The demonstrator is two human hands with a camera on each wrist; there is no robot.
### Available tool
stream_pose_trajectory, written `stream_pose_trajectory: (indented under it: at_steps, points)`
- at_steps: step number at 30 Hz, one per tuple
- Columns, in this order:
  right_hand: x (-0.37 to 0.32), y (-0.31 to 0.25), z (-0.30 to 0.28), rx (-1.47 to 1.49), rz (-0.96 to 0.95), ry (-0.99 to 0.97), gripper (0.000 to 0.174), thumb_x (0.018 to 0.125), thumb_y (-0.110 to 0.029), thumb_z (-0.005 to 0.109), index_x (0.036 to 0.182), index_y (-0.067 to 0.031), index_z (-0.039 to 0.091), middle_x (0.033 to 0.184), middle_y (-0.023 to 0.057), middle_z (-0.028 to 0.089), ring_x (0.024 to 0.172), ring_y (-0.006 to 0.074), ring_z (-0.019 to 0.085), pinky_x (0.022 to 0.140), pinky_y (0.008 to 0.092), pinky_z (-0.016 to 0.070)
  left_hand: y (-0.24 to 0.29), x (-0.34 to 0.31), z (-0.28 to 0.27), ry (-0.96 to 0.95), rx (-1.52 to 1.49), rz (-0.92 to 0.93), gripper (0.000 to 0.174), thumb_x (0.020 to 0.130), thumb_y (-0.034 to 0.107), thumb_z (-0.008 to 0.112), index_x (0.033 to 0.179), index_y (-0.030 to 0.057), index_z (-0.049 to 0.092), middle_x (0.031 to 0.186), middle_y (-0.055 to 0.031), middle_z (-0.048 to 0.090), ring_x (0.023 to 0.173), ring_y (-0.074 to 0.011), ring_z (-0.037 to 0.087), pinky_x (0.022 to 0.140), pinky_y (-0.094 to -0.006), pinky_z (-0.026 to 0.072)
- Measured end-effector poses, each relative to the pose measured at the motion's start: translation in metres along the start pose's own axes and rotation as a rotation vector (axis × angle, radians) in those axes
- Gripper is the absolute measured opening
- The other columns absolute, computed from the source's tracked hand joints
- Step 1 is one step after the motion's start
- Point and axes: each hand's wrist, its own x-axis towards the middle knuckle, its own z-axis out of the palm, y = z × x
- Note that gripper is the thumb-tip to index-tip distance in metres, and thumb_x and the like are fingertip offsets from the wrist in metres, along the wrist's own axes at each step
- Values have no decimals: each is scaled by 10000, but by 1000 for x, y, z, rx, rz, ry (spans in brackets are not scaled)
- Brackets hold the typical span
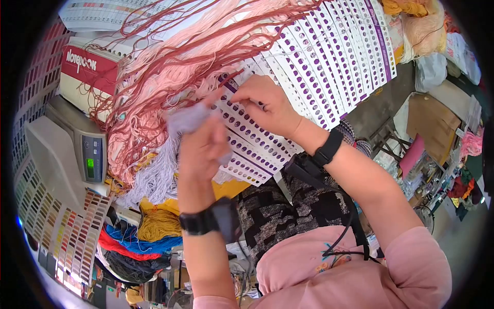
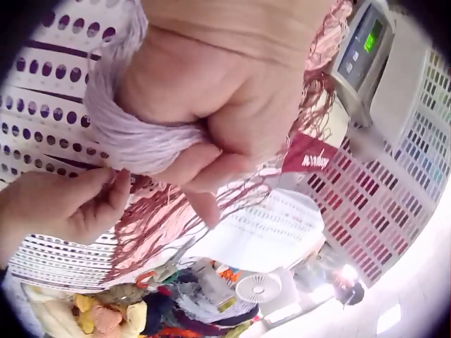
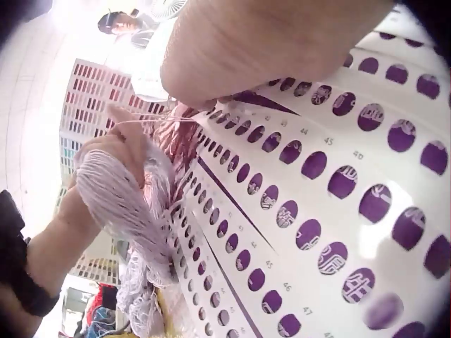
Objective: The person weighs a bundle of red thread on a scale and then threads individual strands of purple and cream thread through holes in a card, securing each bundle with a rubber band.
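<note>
A skein of pale lavender yarn [image 2: 130, 137] is looped round my left hand [image 1: 201, 147], whose fingers curl over it. Its loose strands [image 1: 152, 177] hang down beside the cards. My right hand [image 1: 270, 105] is over the near end of white numbered cards [image 3: 296, 201] with rows of oval holes showing purple. Thumb and forefinger of that hand pinch a thin thread [image 3: 158, 120] at the card's edge. In the right wrist view this thread stretches across from the left hand. The right fingertips are partly hidden there behind the hand itself.
Pink and dark red yarn [image 1: 149, 108] lies heaped left of the cards. Beyond it are a notebook [image 1: 85, 77] and a scale [image 1: 92, 149] with a lit green display. Colour sample charts [image 1: 62, 226] stand at the far left. Mustard yarn [image 1: 159, 224] hangs below.
</note>
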Motion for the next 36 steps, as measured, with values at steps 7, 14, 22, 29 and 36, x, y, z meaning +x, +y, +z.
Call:
stream_pose_trajectory:
  at_steps: [7, 14, 22, 29, 36]
  points:
    - [0, -5, 1, -248, -30, -80, 380, 609, -164, 590, 974, -94, 512, 918, 91, 504, 879, 243, 462, 770, 352, 331, 46, -73, -4, 777, 500, 245, 223, 804, 196, 494, 951, 32, 525, 693, -10, 519, 476, -40, 429, 416, -167, 348]
    - [1, -15, 6, -374, 52, -155, 430, 612, -157, 562, 1031, -100, 482, 957, 81, 485, 941, 228, 427, 811, 352, 288, 86, -209, -83, 714, 252, 591, 316, 862, 175, 418, 1124, 0, 426, 752, -12, 554, 469, -39, 402, 461, -161, 377]
    - [1, -48, -2, 89, 245, -149, 170, 674, -47, 595, 838, -33, 552, 867, 74, 499, 762, 185, 519, 656, 260, 423, -9, -55, 28, 442, 64, 253, 379, 878, 227, 370, 1121, -62, 400, 1040, -153, 501, 911, -214, 512, 742, -337, 432]
    - [3, -78, 15, 794, 744, -303, 77, 722, -17, 544, 757, 39, 584, 655, 19, 566, 579, 56, 506, 512, 172, 405, -13, -50, 23, 160, -95, 191, 512, 890, 317, 254, 1195, -90, 305, 1152, -190, 422, 1071, -262, 417, 915, -363, 325]
    - [3, -77, 3, 1145, 702, -137, 103, 739, -69, 528, 806, -11, 581, 886, 101, 553, 521, 80, 479, 449, 180, 392, -24, -53, 25, 401, 128, 266, 379, 880, 244, 348, 1076, -76, 403, 1065, -142, 483, 928, -207, 491, 810, -367, 426]
